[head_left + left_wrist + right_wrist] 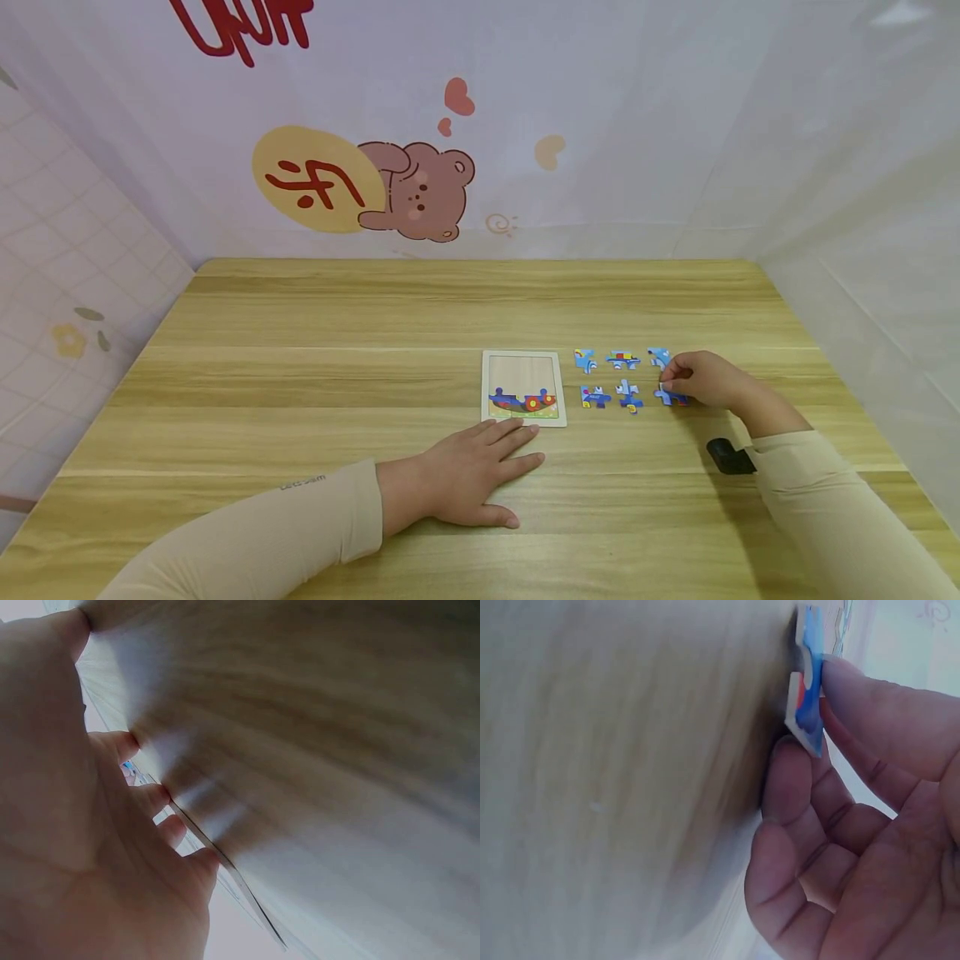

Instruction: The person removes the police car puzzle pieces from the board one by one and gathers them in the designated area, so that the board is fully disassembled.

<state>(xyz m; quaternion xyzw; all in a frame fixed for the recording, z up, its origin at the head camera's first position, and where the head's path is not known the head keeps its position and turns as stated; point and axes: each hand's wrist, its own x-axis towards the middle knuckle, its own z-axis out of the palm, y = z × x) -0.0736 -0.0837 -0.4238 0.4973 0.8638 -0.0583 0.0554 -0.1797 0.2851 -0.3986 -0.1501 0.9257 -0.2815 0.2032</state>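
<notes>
My left hand [472,475] lies spread on the table, its fingertips at the near edge of a square wooden puzzle board [561,392]. In the left wrist view, the fingers [154,796] touch that board's thin rim. The board's lower part holds fitted pieces with red, yellow and blue print; its upper part is bare wood. To the right, my right hand [708,382] pinches a blue and red jigsaw piece [670,397] at the table. Seen from the right wrist, this puzzle piece [808,690] is edge-on, with the thumb against its printed face.
Several loose blue puzzle pieces [628,396] lie in two rows between the board and my right hand. One more piece [658,357] sits just beyond its fingertips. A black object [729,457] shows by the right wrist. A white printed curtain [600,200] hangs behind the wooden table [300,358].
</notes>
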